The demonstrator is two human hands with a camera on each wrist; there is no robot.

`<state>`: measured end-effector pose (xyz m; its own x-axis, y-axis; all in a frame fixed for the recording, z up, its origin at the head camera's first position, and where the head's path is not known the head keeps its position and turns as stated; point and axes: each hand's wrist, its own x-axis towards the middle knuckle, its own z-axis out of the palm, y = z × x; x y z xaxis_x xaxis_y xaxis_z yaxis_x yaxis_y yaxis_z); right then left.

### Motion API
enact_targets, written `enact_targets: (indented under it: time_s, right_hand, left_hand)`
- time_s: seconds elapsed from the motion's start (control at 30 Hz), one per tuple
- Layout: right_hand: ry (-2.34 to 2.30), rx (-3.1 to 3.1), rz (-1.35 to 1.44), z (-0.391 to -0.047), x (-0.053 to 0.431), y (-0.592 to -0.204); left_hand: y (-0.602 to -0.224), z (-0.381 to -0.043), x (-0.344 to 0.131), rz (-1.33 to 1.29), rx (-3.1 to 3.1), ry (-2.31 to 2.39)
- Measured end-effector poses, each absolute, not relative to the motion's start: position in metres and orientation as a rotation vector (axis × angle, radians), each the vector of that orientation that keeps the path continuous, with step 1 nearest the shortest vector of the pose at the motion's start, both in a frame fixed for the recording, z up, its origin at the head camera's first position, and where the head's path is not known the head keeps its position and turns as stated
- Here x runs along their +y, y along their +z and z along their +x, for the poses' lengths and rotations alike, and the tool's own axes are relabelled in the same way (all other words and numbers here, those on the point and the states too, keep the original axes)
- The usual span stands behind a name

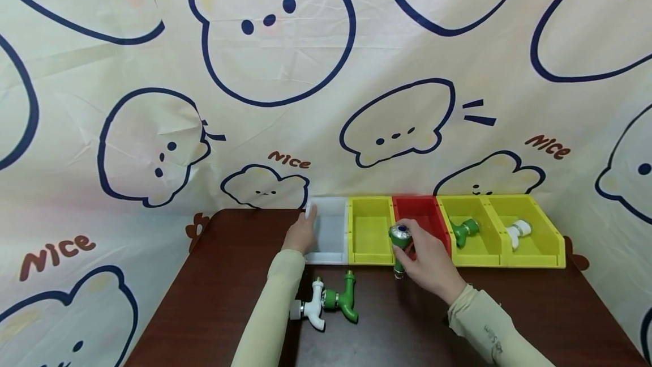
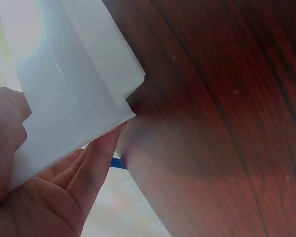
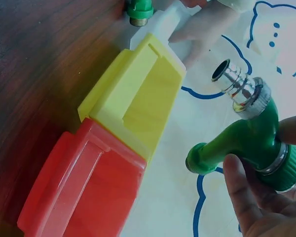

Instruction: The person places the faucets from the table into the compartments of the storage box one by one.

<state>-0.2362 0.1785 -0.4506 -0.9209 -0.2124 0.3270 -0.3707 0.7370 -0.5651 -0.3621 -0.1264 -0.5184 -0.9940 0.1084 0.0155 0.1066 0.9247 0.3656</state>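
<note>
My right hand (image 1: 430,265) holds a green tap (image 3: 259,136) with a silver threaded nozzle, above the front of the red bin (image 1: 415,208) and the yellow bin (image 1: 370,231) beside it. In the right wrist view, thumb and fingers grip the tap near its ribbed green collar (image 3: 286,170). My left hand (image 1: 299,235) grips the side wall of the pale grey bin (image 1: 328,231) at the row's left end. The left wrist view shows the thumb on one face of that wall and fingers (image 2: 96,165) against the other.
Two yellow bins at the right hold a green tap (image 1: 464,231) and a white tap (image 1: 518,232). On the dark wooden table (image 1: 229,293), near the left forearm, lie another white tap (image 1: 316,303) and green tap (image 1: 347,299). A cartoon-printed cloth (image 1: 316,146) hangs behind.
</note>
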Motion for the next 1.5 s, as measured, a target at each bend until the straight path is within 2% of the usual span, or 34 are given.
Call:
enact_targets:
  time_s: [0.33,1.0,1.5]
  right_hand:
    - [1.149,-2.666,0.422,-0.246,0.191,-0.450]
    - [1.246,-2.592,0.433,-0.256,0.203,-0.454]
    - [1.150,-2.505,0.300,-0.268,0.212,-0.458]
  left_hand:
    - [-0.519,-0.362,-0.127,0.182,3.081,0.572]
    - [-0.516,-0.360,-0.125,0.166,3.063,0.585]
    - [-0.517,-0.361,-0.126,0.151,3.046,0.623]
